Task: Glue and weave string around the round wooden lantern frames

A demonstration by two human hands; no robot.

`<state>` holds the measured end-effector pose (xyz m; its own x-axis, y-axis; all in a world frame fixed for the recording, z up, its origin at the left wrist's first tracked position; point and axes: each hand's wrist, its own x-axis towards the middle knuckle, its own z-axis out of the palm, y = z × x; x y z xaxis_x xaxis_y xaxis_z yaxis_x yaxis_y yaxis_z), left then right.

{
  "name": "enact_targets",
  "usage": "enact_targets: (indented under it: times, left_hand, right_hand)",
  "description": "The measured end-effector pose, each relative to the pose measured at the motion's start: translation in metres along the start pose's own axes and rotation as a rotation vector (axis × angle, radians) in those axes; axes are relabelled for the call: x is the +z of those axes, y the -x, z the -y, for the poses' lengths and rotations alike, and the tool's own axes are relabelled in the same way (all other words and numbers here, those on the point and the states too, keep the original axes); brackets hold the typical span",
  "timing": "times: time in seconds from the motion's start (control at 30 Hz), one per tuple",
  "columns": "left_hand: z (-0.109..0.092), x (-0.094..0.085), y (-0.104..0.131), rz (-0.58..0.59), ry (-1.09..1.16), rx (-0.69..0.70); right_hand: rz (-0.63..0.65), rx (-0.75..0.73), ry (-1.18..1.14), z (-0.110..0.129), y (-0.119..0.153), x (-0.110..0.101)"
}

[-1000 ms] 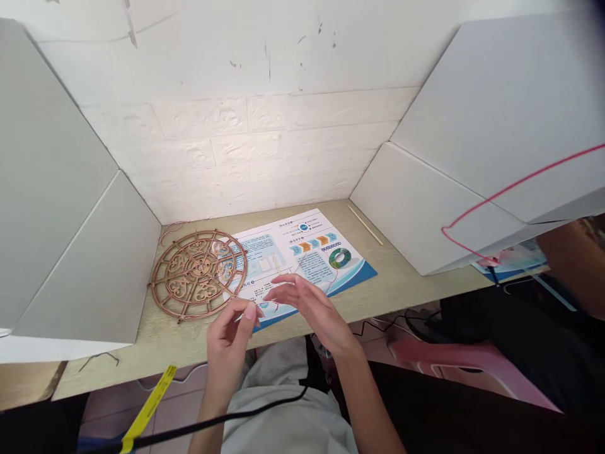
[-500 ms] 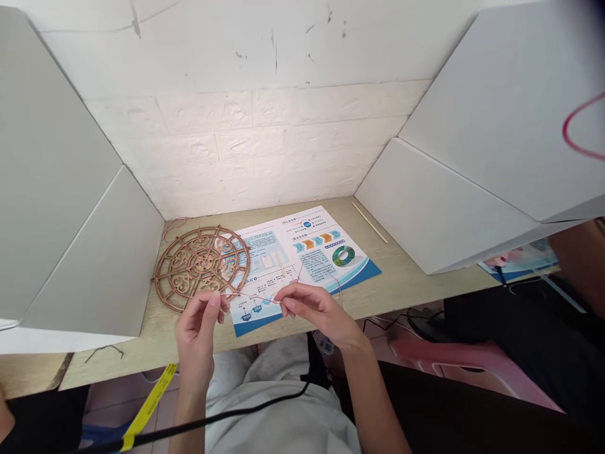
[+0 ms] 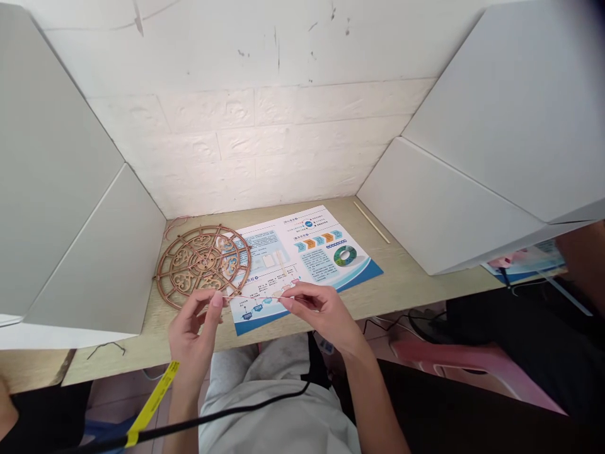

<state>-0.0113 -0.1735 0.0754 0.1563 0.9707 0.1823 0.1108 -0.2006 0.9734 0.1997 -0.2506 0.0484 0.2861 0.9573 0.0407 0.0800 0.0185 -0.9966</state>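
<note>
A thin reddish thread [image 3: 253,297] stretches nearly level between my two hands, over the lower part of a printed sheet. My left hand [image 3: 198,321] pinches its left end near the front rim of a round copper-coloured openwork disc [image 3: 204,263]. Thumb and fingers of my right hand [image 3: 324,312] are closed on the other end, above the sheet's lower edge. The disc lies flat on the table and overlaps the left side of the printed sheet [image 3: 316,265].
White panels [image 3: 70,189] [image 3: 439,202] stand at both sides of the table [image 3: 406,277]. A thin stick [image 3: 372,222] lies at the back right, a bent dark wire [image 3: 106,347] at the front left. A black cable with a yellow tag [image 3: 154,403] crosses low in view.
The thread between my hands is now straighter. My left hand has shifted slightly left and my right hand slightly right. A loose loop of thread over the sheet no longer shows.
</note>
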Motion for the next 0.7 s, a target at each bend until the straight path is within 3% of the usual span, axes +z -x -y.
enact_targets:
  times: [0.23,0.43,0.7]
  left_hand:
    - [0.006,-0.003,-0.004,0.145,0.046,-0.092]
    - [0.012,-0.006,-0.004,0.135,0.216,-0.200]
    - [0.007,-0.010,0.000,0.316,0.333,-0.258]
  right_hand:
    - [-0.045,0.019,-0.070,0.008,0.003,-0.001]
    - [-0.021,0.035,-0.095,0.017,0.006,-0.004]
    - [-0.072,0.043,-0.106,0.015,0.008,-0.005]
